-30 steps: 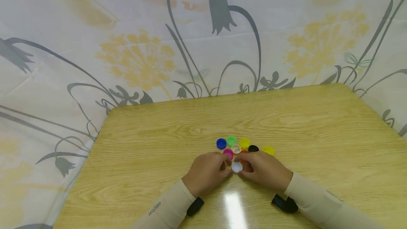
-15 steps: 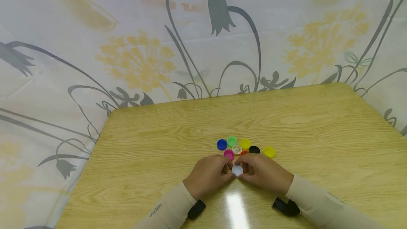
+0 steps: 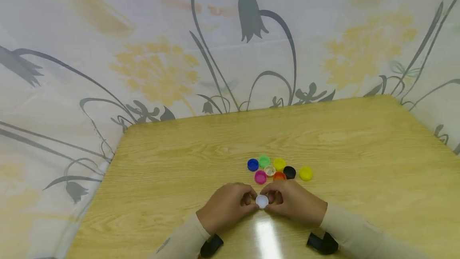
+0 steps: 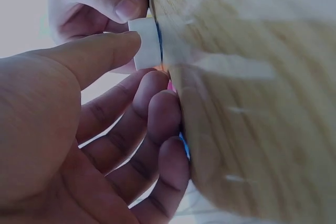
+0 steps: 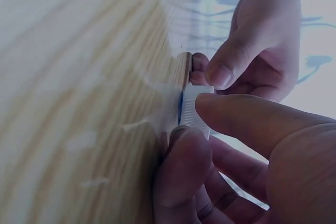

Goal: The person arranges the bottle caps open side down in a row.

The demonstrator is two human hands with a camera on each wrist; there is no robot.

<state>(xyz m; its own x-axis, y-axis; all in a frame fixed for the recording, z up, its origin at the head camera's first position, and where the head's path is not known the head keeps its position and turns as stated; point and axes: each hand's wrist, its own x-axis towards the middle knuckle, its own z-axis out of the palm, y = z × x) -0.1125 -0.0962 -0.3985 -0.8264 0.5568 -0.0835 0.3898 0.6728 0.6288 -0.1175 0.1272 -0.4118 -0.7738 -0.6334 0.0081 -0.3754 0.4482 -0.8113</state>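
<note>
A white bottle cap sits between my two hands near the front of the table, its pale round face up. My left hand pinches it from the left with thumb and forefinger. From the right, my right hand pinches the same cap. In the left wrist view the thumb presses the side of the cap, while the other fingers curl loosely below. The right wrist view shows fine ridges round the cap and a thin blue strip at its table side.
Just beyond the hands lies a cluster of caps: blue, green, yellow, cream, pink, orange and black. Another yellow cap lies apart at right. A flowered cloth hangs behind the table.
Both hands have drawn the white cap toward the person and slightly left, away from the cluster. More of the orange and pink caps shows now. The other caps keep their arrangement.
</note>
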